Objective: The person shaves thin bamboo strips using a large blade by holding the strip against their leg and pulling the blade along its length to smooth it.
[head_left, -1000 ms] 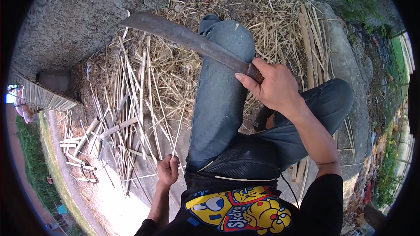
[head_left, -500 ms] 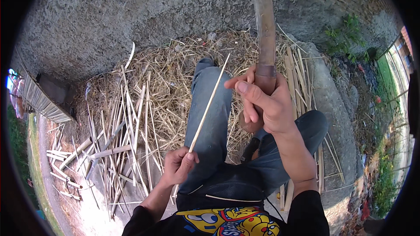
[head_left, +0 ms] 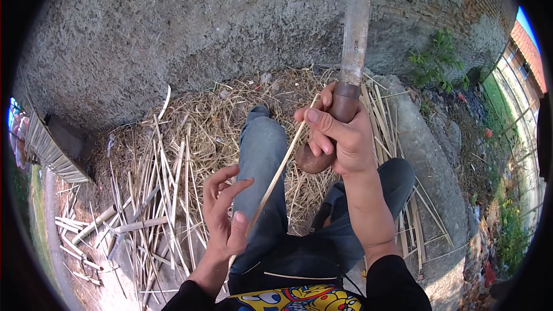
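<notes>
Bamboo strip (head_left: 276,175) now rests in the loosened, open left hand (head_left: 226,219); the right hand (head_left: 340,138) still grips the upright machete (head_left: 351,63) above scattered straw (head_left: 196,126).

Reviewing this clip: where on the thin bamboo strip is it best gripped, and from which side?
Probably the thin pale bamboo strip is best pinched at its lower end, from its left, where the left hand sits. It slants up to the right hand, which grips the big knife's brown wooden handle, leaving the low end free.
</notes>
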Demonstrator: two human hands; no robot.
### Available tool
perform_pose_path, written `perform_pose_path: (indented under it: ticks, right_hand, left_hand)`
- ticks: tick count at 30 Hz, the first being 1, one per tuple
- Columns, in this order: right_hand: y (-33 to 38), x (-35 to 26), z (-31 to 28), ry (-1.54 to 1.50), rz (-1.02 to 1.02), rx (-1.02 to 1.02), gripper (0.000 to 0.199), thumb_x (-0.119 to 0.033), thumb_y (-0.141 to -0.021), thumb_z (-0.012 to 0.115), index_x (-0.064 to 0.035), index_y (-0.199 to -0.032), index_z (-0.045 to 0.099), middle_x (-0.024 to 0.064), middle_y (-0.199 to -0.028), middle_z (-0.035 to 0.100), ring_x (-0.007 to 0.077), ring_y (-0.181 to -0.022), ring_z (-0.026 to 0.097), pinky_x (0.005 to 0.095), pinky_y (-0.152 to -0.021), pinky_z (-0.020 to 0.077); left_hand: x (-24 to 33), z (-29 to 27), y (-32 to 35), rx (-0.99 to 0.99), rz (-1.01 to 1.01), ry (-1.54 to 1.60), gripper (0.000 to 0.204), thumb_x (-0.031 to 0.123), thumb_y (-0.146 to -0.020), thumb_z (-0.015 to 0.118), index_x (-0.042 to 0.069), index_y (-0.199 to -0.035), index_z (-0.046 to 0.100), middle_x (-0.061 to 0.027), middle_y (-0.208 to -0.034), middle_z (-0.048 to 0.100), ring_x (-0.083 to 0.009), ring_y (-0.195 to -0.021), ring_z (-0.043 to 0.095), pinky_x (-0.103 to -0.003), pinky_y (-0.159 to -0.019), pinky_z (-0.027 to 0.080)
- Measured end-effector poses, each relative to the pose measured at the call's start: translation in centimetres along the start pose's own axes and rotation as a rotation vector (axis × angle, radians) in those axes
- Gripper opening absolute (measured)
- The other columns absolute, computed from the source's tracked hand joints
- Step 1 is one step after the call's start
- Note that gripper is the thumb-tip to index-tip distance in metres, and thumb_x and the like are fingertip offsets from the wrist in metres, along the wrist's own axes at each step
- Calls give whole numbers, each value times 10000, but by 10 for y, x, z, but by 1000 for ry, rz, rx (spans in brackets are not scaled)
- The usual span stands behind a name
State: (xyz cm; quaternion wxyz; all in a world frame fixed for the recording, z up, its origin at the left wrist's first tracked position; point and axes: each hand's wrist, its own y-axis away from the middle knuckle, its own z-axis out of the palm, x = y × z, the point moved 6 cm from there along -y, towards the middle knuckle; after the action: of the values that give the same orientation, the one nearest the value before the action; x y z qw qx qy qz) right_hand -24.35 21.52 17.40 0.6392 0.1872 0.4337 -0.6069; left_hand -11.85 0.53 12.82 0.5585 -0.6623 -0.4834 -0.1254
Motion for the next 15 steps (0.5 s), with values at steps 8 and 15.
perform_pose_path:
  ticks: [8, 15]
  right_hand:
    - [0, 0, -13, -23, -35, 31, 328, -33, -857, 800, -48, -1016, 513, 204, -853, 723, 86, -473, 579, 259, -425, 475]
    - [1, -2, -22, -69, -32, 22, 298, -34, -865, 789, -52, -1009, 529, 216, -851, 720, 99, -494, 604, 257, -418, 467]
  left_hand:
    - [131, 10, -14, -117, 358, 701, 723, 702, -1012, 313, 120, -955, 740, -125, -1088, 520, -309, -1039, 561, -472, -882, 489]
    - [110, 0, 12, -58, 22, 656, 383, 458, -920, 716, 195, -1146, 555, -62, -1017, 535, -302, -1000, 568, -486, -884, 478]
